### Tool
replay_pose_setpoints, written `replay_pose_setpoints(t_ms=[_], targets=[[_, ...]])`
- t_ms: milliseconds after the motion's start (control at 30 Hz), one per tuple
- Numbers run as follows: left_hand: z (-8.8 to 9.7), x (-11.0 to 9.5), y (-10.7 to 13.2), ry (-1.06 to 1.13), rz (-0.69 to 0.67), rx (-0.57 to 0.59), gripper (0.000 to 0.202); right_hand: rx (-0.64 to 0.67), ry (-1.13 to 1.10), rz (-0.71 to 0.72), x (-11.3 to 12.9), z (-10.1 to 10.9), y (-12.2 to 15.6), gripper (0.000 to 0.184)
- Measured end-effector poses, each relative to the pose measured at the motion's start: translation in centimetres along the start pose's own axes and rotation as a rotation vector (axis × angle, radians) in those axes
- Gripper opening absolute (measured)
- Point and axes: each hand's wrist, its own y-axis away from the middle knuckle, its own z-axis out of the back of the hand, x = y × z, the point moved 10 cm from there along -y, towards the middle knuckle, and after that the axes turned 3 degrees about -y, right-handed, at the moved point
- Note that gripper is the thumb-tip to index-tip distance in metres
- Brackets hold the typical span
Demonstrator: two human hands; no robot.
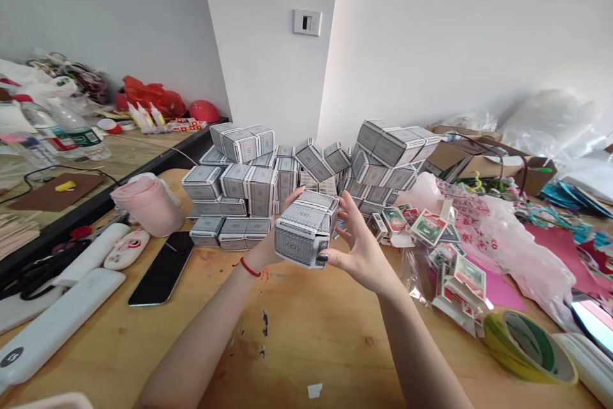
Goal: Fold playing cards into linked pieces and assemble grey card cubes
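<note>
Both hands hold up a grey patterned bundle of small card boxes (306, 228) above the wooden table (306, 339). My left hand (269, 249) is behind the bundle's left side, mostly hidden, with a red string on the wrist. My right hand (358, 244) grips its right side with the thumb under the front corner and fingers curled over the back. Behind the bundle stands a heap of like grey bundles (249, 185), and more are stacked at the right (390, 154).
A black phone (161, 268), pink roll (149, 203), white cases (57, 319) and scissors (33, 272) lie at left. Loose red-and-green card packs (431, 227), pink plastic bags (507, 249), a yellow-green tape roll (529, 345) and cardboard boxes (479, 157) crowd the right.
</note>
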Motion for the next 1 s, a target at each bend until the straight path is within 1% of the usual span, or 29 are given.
replay_pose_setpoints(t_ms=[67,100,200,233,267,333,367,467,567,633,800,1000], targets=[[-0.3,0.0,0.2,0.002,-0.004,0.038,0.065,0.026,-0.002,-0.053,-0.6,0.0,-0.1,0.103],[-0.5,-0.2,0.4,-0.002,-0.005,0.075,0.077,0.037,-0.007,-0.075,-0.8,0.1,-0.2,0.1],[-1.4,-1.2,1.1,-0.017,-0.008,0.257,0.114,0.077,-0.04,-0.109,-1.1,0.4,-0.4,0.094],[-1.8,-1.4,1.4,0.011,0.011,0.336,0.122,0.096,-0.055,-0.114,-1.1,0.4,-0.4,0.094],[-2.0,-1.7,1.7,0.054,0.024,0.397,0.125,0.114,-0.07,-0.119,-1.0,0.3,-0.4,0.094],[-1.9,-2.4,2.0,0.148,0.033,0.458,0.12,0.13,-0.088,-0.13,-1.0,0.2,-0.4,0.092],[-1.7,-2.5,1.9,0.187,0.033,0.456,0.115,0.124,-0.086,-0.136,-1.0,0.1,-0.4,0.09],[-1.0,-1.9,1.5,0.211,0.065,0.377,0.098,0.061,-0.043,-0.162,-1.3,0.2,-0.5,0.087],[-0.6,-0.5,1.0,0.143,0.12,0.27,0.07,0.018,-0.028,-0.204,-2.1,0.1,-0.5,0.086],[-0.4,0.0,0.8,0.14,0.129,0.222,0.057,0.013,-0.038,-0.227,-2.5,0.1,-0.5,0.084],[-0.2,0.1,0.6,0.245,0.125,0.162,0.051,0.025,-0.09,-0.226,-2.6,0.2,-0.7,0.083],[0.0,0.8,0.5,0.398,0.179,0.078,0.048,0.0,-0.164,-0.247,-2.6,0.6,-0.7,0.083]])
